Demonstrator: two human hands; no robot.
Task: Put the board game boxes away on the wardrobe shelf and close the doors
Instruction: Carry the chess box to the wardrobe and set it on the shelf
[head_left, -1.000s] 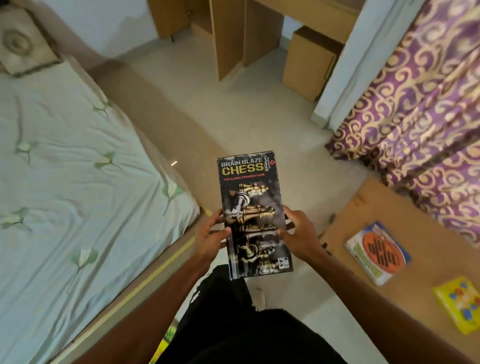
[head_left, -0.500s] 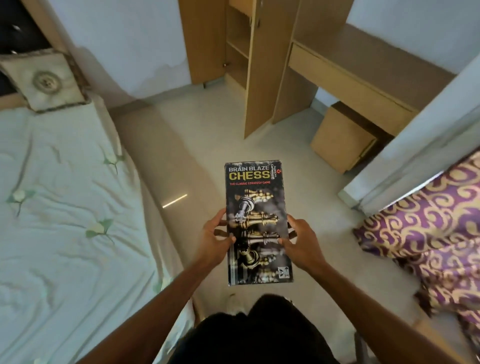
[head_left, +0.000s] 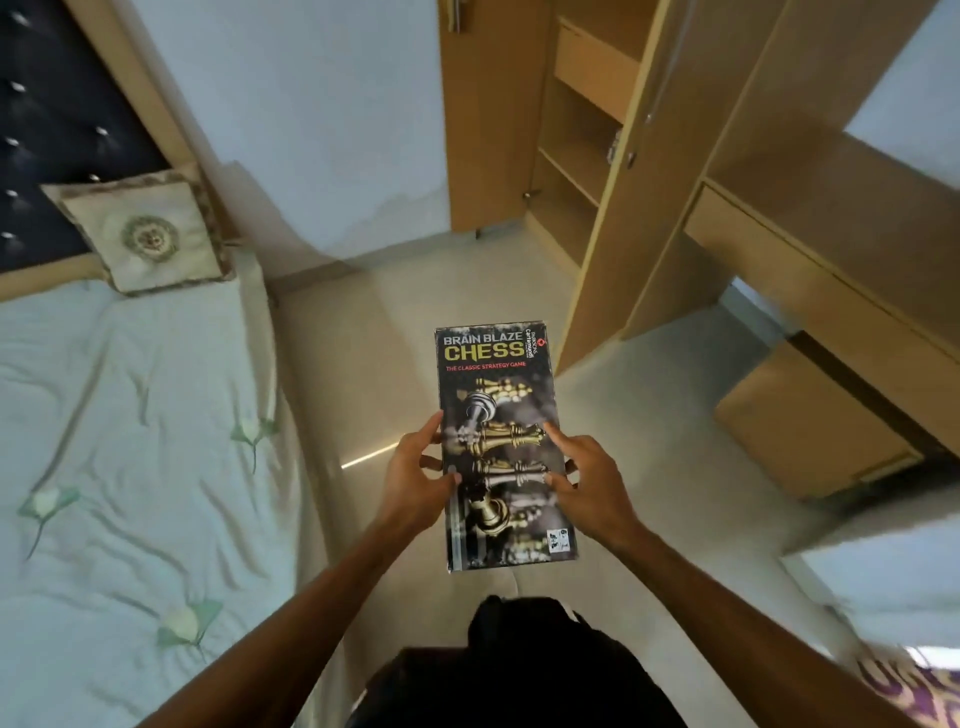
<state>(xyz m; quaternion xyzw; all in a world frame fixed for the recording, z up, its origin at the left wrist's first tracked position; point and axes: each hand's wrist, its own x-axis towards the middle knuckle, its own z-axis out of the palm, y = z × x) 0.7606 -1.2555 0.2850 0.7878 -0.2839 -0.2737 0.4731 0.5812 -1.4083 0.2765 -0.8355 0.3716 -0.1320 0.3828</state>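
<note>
Here, chess box gripped at both long edges, left hand, right hand, open wardrobe ahead

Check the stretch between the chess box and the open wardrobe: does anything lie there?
In the head view, only bare floor lies between the chess box and the open wardrobe; nothing blocks the way.

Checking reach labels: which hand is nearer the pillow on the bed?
Left. The left hand grips the chess box on the side facing the pillow; the right hand holds the box's far side.
</note>
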